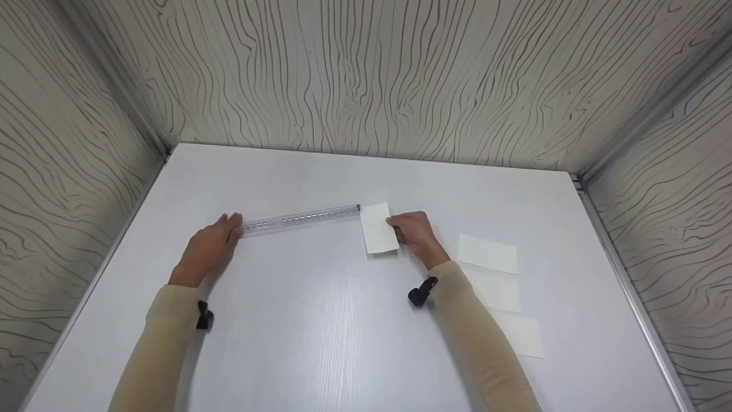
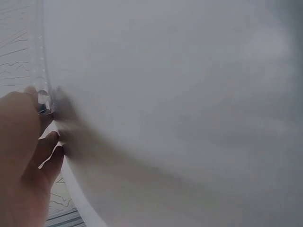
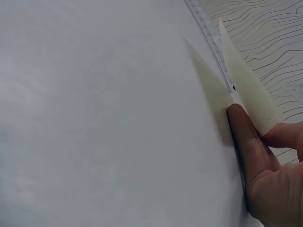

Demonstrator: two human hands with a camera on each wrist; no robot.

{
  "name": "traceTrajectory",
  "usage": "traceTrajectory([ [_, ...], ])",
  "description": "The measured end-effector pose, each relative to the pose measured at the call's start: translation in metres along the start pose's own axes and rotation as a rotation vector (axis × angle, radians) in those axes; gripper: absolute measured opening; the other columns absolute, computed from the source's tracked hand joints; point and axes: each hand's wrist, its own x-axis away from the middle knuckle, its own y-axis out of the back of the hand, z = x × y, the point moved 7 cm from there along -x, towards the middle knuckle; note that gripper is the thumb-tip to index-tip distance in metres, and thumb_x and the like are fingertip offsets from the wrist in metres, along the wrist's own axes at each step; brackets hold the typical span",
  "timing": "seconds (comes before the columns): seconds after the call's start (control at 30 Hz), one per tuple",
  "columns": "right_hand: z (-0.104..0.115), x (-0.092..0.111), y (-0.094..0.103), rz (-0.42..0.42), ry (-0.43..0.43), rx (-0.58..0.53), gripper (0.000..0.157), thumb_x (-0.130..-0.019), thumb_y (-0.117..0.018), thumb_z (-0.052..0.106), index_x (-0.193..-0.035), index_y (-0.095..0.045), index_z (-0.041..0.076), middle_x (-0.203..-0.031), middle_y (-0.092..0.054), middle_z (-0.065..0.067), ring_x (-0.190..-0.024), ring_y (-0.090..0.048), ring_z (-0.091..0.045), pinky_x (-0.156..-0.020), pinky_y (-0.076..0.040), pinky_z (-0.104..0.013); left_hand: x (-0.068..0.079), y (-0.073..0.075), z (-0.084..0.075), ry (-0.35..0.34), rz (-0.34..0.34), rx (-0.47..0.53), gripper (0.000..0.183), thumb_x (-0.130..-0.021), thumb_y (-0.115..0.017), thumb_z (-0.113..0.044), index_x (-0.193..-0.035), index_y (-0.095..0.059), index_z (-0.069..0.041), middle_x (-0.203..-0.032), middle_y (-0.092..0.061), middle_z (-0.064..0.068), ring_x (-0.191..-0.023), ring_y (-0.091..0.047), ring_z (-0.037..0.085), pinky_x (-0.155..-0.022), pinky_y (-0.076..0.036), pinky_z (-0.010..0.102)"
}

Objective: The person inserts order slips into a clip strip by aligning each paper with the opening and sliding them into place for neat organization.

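A clear plastic ruler (image 1: 306,217) with punched-out shapes lies slantwise across the white table. My left hand (image 1: 209,246) holds its left end; in the left wrist view, the thumb and a finger are at the ruler's tip (image 2: 41,100). A small white paper card (image 1: 378,229) is pinched by its right edge between the thumb and fingers of my right hand (image 1: 416,233). From the right wrist, the card (image 3: 246,82) appears tilted up off the table, casting a shadow. The card's left edge stands right by the ruler's right end.
Several similar white cards lie in a column at the right: a far card (image 1: 488,254), a middle card (image 1: 500,290) and a near card (image 1: 525,335), the nearer ones partly behind my right forearm. Wood-grain panels (image 1: 366,80) wall the table's back and sides.
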Motion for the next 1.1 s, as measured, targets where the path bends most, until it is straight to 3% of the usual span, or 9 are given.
traceTrajectory([
  [0.2, 0.002, 0.003, -0.004, 0.005, -0.001, 0.017, 0.039, -0.099, -0.069, 0.008, -0.130, -0.065, -0.014, -0.100, -0.076, -0.010, -0.082, -0.074, -0.010, -0.069, -0.063, -0.020, 0.000, -0.001, 0.001, 0.008, 0.009, 0.006, 0.055, -0.116, -0.034, -0.038, -0.166, -0.031, -0.016, -0.170, -0.035, 0.019, -0.157, -0.034, 0.044, -0.129, -0.029, 0.065],
  [0.47, 0.002, 0.001, -0.009, 0.020, 0.016, 0.057, 0.039, -0.099, -0.068, 0.010, -0.130, -0.066, -0.013, -0.111, -0.077, -0.015, -0.087, -0.074, -0.011, -0.071, -0.063, -0.020, 0.003, -0.001, 0.002, 0.036, 0.014, 0.011, 0.055, -0.116, -0.035, -0.038, -0.167, -0.030, -0.018, -0.171, -0.034, 0.018, -0.159, -0.031, 0.043, -0.130, -0.027, 0.064],
  [1.1, 0.001, -0.003, -0.020, 0.014, -0.017, 0.088, 0.036, -0.099, -0.068, 0.013, -0.128, -0.068, -0.008, -0.111, -0.076, -0.012, -0.088, -0.073, -0.012, -0.072, -0.062, -0.020, 0.000, 0.000, 0.001, 0.006, 0.011, -0.003, 0.055, -0.116, -0.035, -0.036, -0.166, -0.031, -0.015, -0.170, -0.034, 0.020, -0.157, -0.033, 0.045, -0.130, -0.029, 0.064],
])
